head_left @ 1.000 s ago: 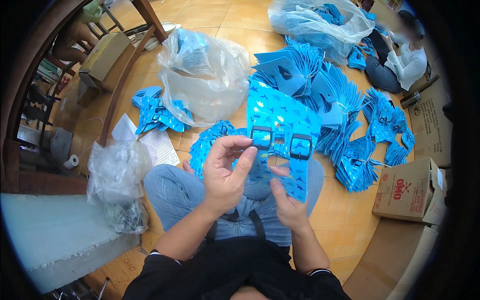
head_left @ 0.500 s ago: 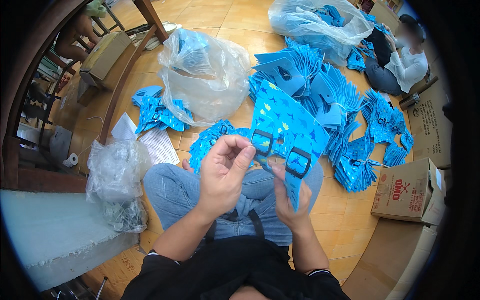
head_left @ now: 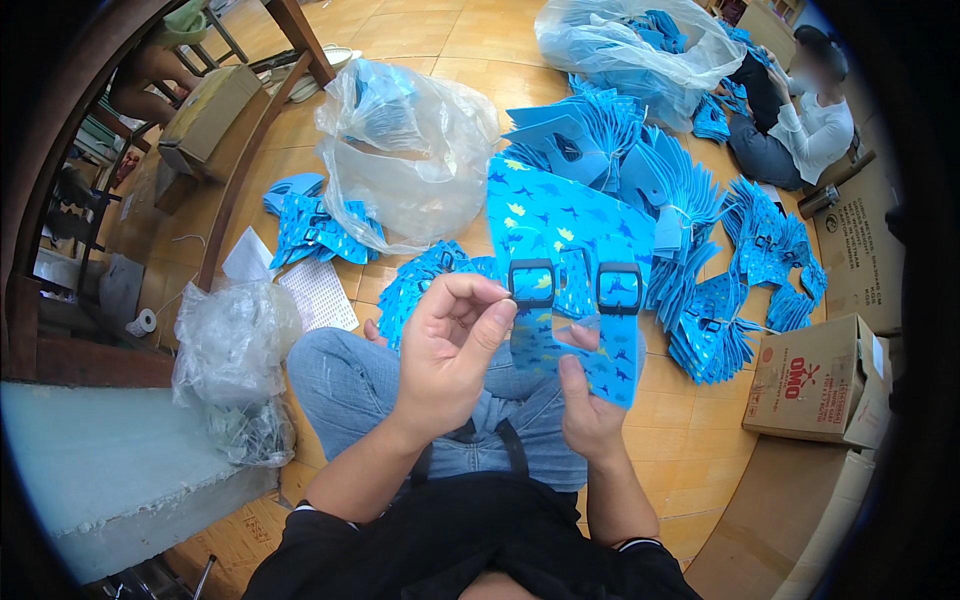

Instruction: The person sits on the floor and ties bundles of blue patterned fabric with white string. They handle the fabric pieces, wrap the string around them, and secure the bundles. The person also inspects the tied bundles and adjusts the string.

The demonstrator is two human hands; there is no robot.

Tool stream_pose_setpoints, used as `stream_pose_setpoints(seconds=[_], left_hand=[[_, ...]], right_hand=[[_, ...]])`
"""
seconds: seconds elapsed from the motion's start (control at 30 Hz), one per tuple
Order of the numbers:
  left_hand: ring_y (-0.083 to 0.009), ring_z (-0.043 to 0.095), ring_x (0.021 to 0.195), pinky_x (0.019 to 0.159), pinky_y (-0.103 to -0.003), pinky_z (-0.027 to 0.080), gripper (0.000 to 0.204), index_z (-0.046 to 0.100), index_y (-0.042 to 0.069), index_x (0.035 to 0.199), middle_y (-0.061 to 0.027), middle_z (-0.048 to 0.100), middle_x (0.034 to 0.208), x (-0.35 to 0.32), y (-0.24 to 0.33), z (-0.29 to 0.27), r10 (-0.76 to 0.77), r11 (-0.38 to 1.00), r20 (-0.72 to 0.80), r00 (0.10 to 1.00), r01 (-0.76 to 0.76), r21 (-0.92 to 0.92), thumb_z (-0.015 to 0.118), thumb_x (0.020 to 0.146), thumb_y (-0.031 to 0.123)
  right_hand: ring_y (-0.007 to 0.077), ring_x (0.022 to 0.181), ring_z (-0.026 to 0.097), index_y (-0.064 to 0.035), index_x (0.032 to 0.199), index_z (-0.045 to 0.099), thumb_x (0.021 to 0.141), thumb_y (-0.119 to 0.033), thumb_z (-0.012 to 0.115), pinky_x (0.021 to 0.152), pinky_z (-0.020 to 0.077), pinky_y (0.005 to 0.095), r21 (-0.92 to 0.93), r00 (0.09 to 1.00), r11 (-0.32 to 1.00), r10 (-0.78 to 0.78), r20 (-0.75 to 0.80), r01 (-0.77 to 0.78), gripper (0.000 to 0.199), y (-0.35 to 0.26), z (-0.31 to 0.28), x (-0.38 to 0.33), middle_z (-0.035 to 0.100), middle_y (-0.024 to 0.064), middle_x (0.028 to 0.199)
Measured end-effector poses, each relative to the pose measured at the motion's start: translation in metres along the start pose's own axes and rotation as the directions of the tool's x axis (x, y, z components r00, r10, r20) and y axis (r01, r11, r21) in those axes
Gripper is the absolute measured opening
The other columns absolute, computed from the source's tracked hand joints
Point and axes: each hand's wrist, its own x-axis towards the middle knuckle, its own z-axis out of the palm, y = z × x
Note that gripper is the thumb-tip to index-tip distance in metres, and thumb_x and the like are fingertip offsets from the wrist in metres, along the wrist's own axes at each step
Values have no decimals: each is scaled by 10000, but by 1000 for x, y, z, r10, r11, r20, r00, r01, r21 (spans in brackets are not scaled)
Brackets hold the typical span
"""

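A blue dinosaur-printed sheet (head_left: 565,205) with a cut-out in its middle is held up over my lap. It carries two black buckles, a left buckle (head_left: 531,264) and a right buckle (head_left: 620,268). My left hand (head_left: 448,345) pinches the near left corner of the left buckle between thumb and forefinger. Around the sheet's lower edge, my right hand (head_left: 592,415) is closed, thumb on the printed face and fingers behind it. Part of a finger shows through the cut-out.
Stacks of plain blue sheets (head_left: 665,190) and printed bundles with buckles (head_left: 710,325) lie on the tiled floor. A clear plastic bag (head_left: 420,165), crumpled plastic (head_left: 235,340) and a printed paper (head_left: 320,295) are left. Cartons (head_left: 815,385) stand right. Another person (head_left: 805,125) sits far right.
The printed sheet has turned from a slanted pose to face me more squarely, its far edge shifting left. My right hand turned slightly with it; my left hand stays near the left buckle.
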Motion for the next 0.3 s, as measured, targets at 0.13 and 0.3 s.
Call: stream_pose_setpoints(seconds=[0.13, 0.3], left_hand=[[-75, 583, 879, 771, -224, 470, 151, 557, -1, 1046, -40, 618, 951, 0, 1, -1, 42, 996, 18, 999, -44, 73, 633, 919, 28], [-91, 602, 897, 806, -231, 477, 197, 565, -9, 1057, -56, 632, 969, 0, 5, -11, 6, 997, 128, 992, -16, 76, 663, 888, 21]], right_hand=[[268, 1165, 581, 34, 1322, 494, 909, -54, 626, 977, 451, 369, 15, 987, 996, -92, 131, 91, 442, 2, -3, 0, 602, 201, 1250], [317, 1355, 405, 0, 1470, 324, 836, -379, 712, 1104, 327, 474, 552, 875, 740, 104, 472, -385, 834, -11, -20, 2, 393, 229, 1468]])
